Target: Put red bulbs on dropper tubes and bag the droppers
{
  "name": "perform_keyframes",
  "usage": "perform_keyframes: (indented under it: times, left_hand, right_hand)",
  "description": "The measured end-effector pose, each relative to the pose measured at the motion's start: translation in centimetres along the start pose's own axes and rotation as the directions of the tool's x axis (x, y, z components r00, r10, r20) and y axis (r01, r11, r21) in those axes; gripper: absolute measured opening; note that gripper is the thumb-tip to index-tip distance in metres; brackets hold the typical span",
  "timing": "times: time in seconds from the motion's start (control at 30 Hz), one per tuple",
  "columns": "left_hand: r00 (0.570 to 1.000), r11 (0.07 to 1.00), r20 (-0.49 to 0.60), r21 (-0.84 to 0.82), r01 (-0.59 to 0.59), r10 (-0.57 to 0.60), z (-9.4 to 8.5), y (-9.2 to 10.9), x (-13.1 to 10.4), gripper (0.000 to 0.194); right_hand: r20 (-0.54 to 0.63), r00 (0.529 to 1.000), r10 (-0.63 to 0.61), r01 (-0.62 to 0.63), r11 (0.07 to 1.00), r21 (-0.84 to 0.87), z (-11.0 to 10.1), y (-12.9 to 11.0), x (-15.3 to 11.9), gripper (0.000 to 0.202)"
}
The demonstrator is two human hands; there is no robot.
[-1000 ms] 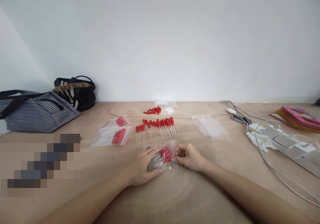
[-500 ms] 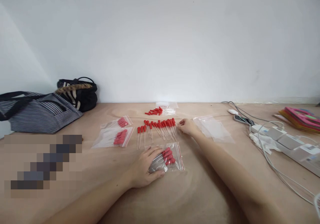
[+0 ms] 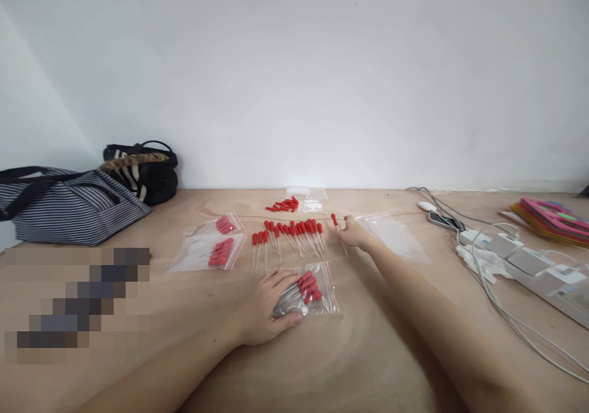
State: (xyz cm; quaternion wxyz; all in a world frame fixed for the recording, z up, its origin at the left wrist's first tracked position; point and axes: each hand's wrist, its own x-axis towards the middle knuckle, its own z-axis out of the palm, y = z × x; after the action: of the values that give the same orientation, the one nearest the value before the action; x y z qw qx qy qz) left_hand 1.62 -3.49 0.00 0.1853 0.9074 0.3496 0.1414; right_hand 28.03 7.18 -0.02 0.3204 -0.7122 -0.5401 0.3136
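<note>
My left hand [image 3: 267, 308] lies with outstretched fingers over the left end of a clear zip bag [image 3: 329, 290] on the table. Several red-bulbed droppers [image 3: 309, 287] are inside that bag, their glass tubes partly under my fingers. My right hand [image 3: 355, 235] is closed on a single dropper [image 3: 334, 219], its red bulb pointing away from me, its tube showing below the fingertips. Just left of it, a row of loose droppers [image 3: 299, 232] is laid out, bulbs at the far side. Two filled zip bags [image 3: 193, 256] lie overlapping to the left.
Behind the row are small red rubber caps [image 3: 285, 204] and thin glass tubes [image 3: 311, 205] on a bag. Flat plastic bags [image 3: 396, 236] lie right of my right hand. A power strip [image 3: 529, 259] with cables is at right, a striped bag [image 3: 73, 207] at left.
My right hand has moved slightly right from the end of the row, and one dropper now stands apart in its fingers. My left hand stays on the bag.
</note>
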Motion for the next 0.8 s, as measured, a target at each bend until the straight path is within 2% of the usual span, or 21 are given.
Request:
perform_keyframes:
  times: [0.13, 0.27, 0.33, 0.43, 0.53, 0.67, 0.8]
  left_hand:
    - [1.000, 1.000, 0.010, 0.012, 0.005, -0.005, -0.1, 0.2, 0.1, 0.055]
    - [1.000, 1.000, 0.023, 0.023, 0.009, -0.010, -0.2, 0.3, 0.1, 0.056]
    - [1.000, 1.000, 0.020, 0.027, 0.004, -0.004, -0.1, 0.2, 0.1, 0.056]
    - [1.000, 1.000, -0.002, 0.029, -0.006, 0.006, 0.1, -0.2, 0.1, 0.056]
    - [1.000, 1.000, -0.019, 0.019, -0.013, 0.013, 0.2, -0.3, 0.1, 0.057]
    - [1.000, 1.000, 0.006, 0.013, -0.002, 0.001, 0.0, -0.1, 0.1, 0.056]
    - [0.999, 0.999, 0.027, 0.029, 0.020, -0.021, -0.1, 0.1, 0.1, 0.057]
  right_hand:
    - [0.009, 0.998, -0.065, 0.062, 0.977, 0.202, -1.4, 1.8, -2.2, 0.049]
    - [0.012, 0.994, -0.106, 0.095, 0.926, 0.366, -1.0, 2.8, -5.6, 0.056]
    - [-0.003, 0.993, -0.118, 0.102, 0.843, 0.527, -0.2, 3.0, -7.3, 0.061]
    - [0.028, 0.993, -0.116, 0.059, 0.679, 0.732, 1.0, 3.0, -9.3, 0.053]
    - [0.103, 0.985, -0.140, 0.006, 0.619, 0.785, 1.7, 2.6, -10.4, 0.045]
    - [0.158, 0.974, -0.161, -0.027, 0.612, 0.791, 1.6, 2.4, -10.9, 0.043]
    - [0.031, 0.995, -0.091, 0.030, 0.604, 0.796, 0.7, 2.7, -10.4, 0.046]
